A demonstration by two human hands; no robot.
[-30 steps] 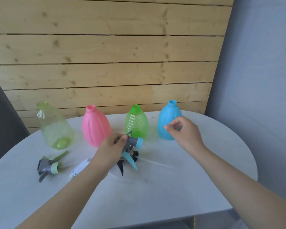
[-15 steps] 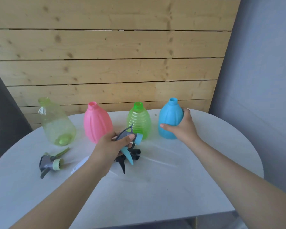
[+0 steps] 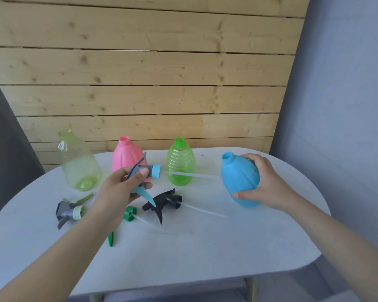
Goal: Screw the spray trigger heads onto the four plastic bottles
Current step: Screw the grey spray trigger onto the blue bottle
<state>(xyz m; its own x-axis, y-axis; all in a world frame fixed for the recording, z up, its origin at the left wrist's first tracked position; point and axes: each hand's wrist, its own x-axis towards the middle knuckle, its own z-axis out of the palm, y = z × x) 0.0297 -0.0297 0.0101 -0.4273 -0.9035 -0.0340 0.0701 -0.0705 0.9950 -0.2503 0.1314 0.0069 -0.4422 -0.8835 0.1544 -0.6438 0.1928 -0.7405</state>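
Observation:
My right hand [image 3: 268,184] grips the blue bottle [image 3: 239,179], lifted off the table and tilted with its open neck toward the left. My left hand [image 3: 120,188] holds a grey spray head with a blue collar and blue trigger [image 3: 147,174], its clear dip tube pointing at the blue bottle. Three capless bottles stand at the back: a clear yellow-green bottle [image 3: 78,163], a pink bottle [image 3: 127,154] and a green ribbed bottle [image 3: 180,163]. Loose on the table lie a grey head with a pale green collar [image 3: 69,211], a black head [image 3: 164,201] and a green-collared head [image 3: 130,213], partly hidden by my left arm.
The white oval table [image 3: 183,247] stands against a wooden plank wall [image 3: 140,83]. A grey wall runs along the right, and a dark curtain hangs at the left. The table's front edge lies close below my arms.
My right hand has lifted the blue bottle from the back row, brought it nearer and tilted it. My left hand has raised the blue-collared spray head, its tube now level.

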